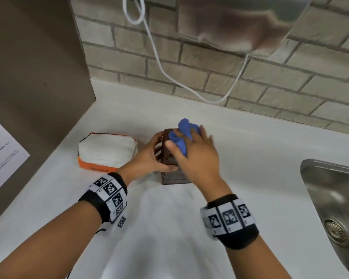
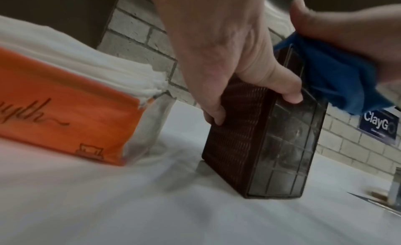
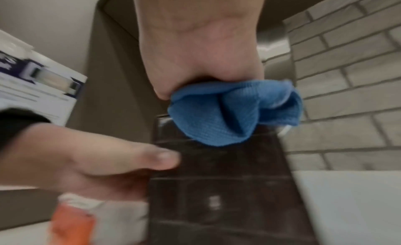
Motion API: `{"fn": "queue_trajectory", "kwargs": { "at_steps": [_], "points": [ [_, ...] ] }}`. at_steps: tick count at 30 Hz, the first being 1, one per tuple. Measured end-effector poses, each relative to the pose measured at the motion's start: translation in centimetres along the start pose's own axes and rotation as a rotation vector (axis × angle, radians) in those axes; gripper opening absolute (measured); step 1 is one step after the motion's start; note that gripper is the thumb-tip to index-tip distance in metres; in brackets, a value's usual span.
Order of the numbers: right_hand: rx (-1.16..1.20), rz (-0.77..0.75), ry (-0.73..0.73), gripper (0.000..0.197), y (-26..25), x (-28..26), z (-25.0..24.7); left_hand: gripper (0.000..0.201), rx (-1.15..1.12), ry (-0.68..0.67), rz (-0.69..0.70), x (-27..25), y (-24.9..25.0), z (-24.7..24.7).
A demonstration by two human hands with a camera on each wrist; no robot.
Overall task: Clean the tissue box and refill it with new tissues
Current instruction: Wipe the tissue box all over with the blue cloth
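Note:
A dark brown tissue box (image 1: pixel 170 174) (image 2: pixel 266 145) (image 3: pixel 217 188) stands on end on the white counter (image 1: pixel 169 228). My left hand (image 1: pixel 151 156) (image 2: pixel 221 63) (image 3: pixel 104 163) grips its upper part, thumb on the gridded face and fingers round the woven side. My right hand (image 1: pixel 197 156) (image 3: pixel 199 47) holds a bunched blue cloth (image 1: pixel 182 133) (image 2: pixel 338 77) (image 3: pixel 234 111) against the top of the box. An orange pack of white tissues (image 1: pixel 107 152) (image 2: pixel 71 102) (image 3: pixel 73 223) lies just left of the box.
A steel sink (image 1: pixel 334 202) is set into the counter at the right. A brick wall (image 1: pixel 250 73) runs along the back, with a white cable (image 1: pixel 159 61) hanging from a metal appliance (image 1: pixel 240 23). A brown panel (image 1: pixel 34 77) with a paper notice stands on the left.

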State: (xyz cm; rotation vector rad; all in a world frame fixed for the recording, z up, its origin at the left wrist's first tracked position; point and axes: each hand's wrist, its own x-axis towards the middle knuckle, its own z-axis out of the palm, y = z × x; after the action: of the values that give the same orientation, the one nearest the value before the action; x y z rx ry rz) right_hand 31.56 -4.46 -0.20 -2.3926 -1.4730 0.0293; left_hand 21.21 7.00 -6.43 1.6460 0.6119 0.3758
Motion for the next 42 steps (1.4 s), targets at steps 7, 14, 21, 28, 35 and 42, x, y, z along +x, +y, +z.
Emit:
{"fn": "queue_trajectory", "kwargs": {
  "at_steps": [7, 14, 21, 28, 35, 42],
  "points": [
    [0.089, -0.084, 0.182, 0.032, 1.3, 1.1, 1.1, 0.089, -0.018, 0.015, 0.020, 0.3, -0.4, 0.0],
    [0.026, 0.127, 0.133, 0.041, 2.4, 1.3, 0.8, 0.104, -0.012, 0.033, 0.029, 0.8, -1.1, 0.4],
    [-0.037, -0.127, 0.200, 0.036, -0.5, 1.2, 1.5, 0.081, 0.019, 0.047, 0.031, 0.4, -0.7, 0.2],
    [0.260, 0.225, 0.108, 0.037, 3.9, 2.3, 0.8, 0.115, 0.019, 0.034, -0.005, 0.6, -1.2, 0.2],
    [0.009, -0.146, 0.252, 0.029, -3.7, 1.6, 3.0, 0.027, 0.107, 0.144, -0.032, 0.9, -1.8, -0.1],
    [0.395, 0.255, 0.114, 0.036, 2.8, 2.3, 0.7, 0.117, -0.028, 0.050, 0.022, 0.5, -2.0, -0.4]
  ]
}}
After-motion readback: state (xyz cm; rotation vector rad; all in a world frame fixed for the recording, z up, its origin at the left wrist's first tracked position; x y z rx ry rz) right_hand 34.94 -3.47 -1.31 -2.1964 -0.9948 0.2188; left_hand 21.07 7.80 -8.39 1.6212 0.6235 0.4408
